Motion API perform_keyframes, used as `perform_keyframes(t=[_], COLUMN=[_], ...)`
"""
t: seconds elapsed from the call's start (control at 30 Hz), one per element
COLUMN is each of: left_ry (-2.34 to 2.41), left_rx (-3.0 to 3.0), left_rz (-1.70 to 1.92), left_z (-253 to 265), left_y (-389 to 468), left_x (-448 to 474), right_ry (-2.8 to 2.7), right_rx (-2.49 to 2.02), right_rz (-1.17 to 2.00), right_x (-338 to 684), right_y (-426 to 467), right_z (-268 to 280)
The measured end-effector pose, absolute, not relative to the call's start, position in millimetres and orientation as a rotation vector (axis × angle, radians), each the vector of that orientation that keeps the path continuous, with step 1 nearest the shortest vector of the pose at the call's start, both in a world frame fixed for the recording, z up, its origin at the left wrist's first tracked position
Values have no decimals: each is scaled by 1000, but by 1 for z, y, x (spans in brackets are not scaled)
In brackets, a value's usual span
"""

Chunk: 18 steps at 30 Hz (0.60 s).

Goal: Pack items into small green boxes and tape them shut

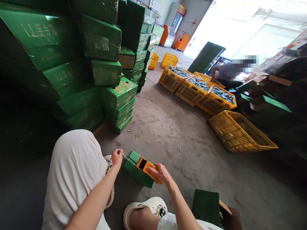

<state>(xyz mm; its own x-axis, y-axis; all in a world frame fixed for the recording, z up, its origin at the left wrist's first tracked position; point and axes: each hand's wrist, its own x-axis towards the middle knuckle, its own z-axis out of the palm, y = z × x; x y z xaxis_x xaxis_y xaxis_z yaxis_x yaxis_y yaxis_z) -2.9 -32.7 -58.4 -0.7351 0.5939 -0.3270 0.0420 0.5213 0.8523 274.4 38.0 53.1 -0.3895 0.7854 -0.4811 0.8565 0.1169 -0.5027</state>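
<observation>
A green cardboard box (140, 175) stands on the floor between my feet. Above its top, my right hand (160, 172) grips an orange tape dispenser (150, 168), with the thumb along its upper side. A strip of clear tape (129, 158) runs leftward from the dispenser over the box. My left hand (117, 157) pinches the far end of that strip just beyond the box's left edge.
Stacks of green boxes (106, 41) rise on the left. Yellow crates (192, 91) filled with small items stand ahead, and another yellow crate (240, 132) is tilted nearer. A person (226, 72) sits behind them. An open green box (206, 206) lies at lower right.
</observation>
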Motion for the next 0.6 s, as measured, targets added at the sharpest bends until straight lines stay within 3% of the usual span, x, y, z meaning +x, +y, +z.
perform_keyframes(t=[0.6], left_ry=[2025], left_rx=[514], left_rz=[846], left_z=[-115], left_y=[-34], left_x=[23], right_ry=[2201], right_rx=[1574], right_rz=[-865], right_x=[259], right_y=[38], right_z=[58])
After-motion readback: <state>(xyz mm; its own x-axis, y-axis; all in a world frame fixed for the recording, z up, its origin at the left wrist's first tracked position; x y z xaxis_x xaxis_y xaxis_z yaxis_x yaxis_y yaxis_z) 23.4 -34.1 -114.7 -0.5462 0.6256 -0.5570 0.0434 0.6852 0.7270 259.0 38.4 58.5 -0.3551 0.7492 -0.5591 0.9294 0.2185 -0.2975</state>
